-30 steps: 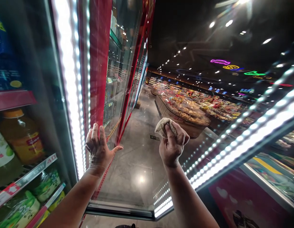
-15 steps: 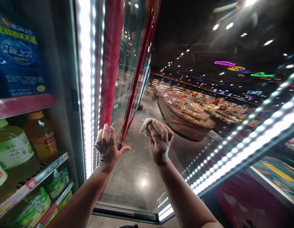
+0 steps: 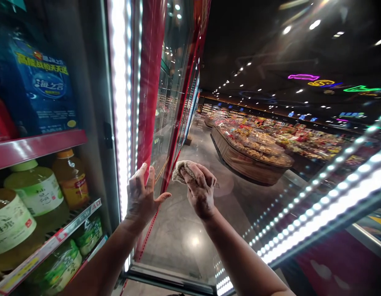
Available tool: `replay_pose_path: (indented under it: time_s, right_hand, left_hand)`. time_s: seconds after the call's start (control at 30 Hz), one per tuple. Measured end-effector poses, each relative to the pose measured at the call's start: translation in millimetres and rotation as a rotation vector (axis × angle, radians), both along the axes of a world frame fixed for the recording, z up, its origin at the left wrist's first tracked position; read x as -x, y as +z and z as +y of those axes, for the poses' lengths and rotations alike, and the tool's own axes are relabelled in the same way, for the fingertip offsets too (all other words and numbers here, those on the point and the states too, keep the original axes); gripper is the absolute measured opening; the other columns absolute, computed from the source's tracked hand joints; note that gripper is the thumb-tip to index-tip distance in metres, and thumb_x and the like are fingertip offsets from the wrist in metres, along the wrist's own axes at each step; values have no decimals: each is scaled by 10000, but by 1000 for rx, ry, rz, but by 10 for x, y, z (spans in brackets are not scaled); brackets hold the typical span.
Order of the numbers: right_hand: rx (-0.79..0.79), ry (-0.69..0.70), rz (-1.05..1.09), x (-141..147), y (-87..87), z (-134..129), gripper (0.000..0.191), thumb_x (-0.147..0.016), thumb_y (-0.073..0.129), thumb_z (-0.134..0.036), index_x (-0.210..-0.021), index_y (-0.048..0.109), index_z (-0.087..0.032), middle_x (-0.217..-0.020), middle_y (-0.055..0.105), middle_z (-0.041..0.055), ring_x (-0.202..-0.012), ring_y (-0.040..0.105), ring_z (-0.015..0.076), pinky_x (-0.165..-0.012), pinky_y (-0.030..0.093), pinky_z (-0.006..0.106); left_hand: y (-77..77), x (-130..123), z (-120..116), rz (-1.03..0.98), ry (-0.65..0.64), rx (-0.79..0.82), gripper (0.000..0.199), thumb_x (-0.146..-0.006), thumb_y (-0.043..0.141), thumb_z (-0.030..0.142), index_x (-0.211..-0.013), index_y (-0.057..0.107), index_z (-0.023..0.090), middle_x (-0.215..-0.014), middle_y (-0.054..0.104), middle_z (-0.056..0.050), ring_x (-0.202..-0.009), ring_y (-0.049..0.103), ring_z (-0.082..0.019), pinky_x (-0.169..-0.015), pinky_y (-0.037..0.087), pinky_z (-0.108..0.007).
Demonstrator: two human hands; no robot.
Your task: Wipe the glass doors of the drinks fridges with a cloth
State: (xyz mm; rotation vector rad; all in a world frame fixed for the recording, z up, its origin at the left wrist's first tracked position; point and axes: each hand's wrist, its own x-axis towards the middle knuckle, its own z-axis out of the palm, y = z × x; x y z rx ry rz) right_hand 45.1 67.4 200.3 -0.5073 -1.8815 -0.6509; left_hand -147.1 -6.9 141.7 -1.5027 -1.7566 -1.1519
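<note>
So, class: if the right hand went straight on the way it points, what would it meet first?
Probably the clear glass pane in front of the right hand; the cloth it holds may already touch the pane, as depth is unclear here.

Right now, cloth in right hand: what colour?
The cloth is beige; the head view shows it.

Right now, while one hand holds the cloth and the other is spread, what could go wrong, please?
The left hand appears to rest bare on the glass door, so it might leave fingerprints. The cloth is bunched small in the right hand, so a fingertip might slip past it and smear the glass. The left forearm looks near the shelf edge, so it might bump it; the true gap is hard to judge.
</note>
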Motion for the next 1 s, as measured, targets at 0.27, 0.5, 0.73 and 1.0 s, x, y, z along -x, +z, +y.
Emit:
replay_pose_path:
  time_s: [0.27,0.5,0.73,1.0]
  right_hand:
    - [22,-29,-8,-1,-53,-20,617,-913,678,-71,-1440,608,-384,-1353,704,38,-1291,565,214,-1087,392,357]
    - [11,-11,27,36,-43,-24,595,-902,675,-70,-1419,627,-359,-1349,699,49,-1290,560,231,-1082,384,370]
    - [77,-47,20,391,-211,-164,539,-935,666,-194,-1459,589,-296,-1414,649,93,-1344,499,269,-1102,354,408]
    - [62,0,-48,659,-227,-101,409,-965,671,-219,-1361,667,-325,-1351,700,44,-1295,522,208,-1066,338,345]
  left_hand:
    - [1359,455,-66,187,-142,-53,436,-990,549,289,-1417,625,236,-1501,564,-108,-1433,502,-294,-1205,407,-489]
    - [2110,598,139,174,-293,71,909,-725,887,410,-1517,488,207,-1689,296,-146,-1603,142,-407,-1209,362,-589]
    - [2126,580,92,267,-263,13,820,-743,884,258,-1476,522,191,-1687,323,-111,-1603,207,-320,-1239,352,-551]
    - [2152,595,56,315,-195,73,797,-835,807,326,-1518,448,125,-1710,264,-115,-1609,185,-260,-1256,326,-478]
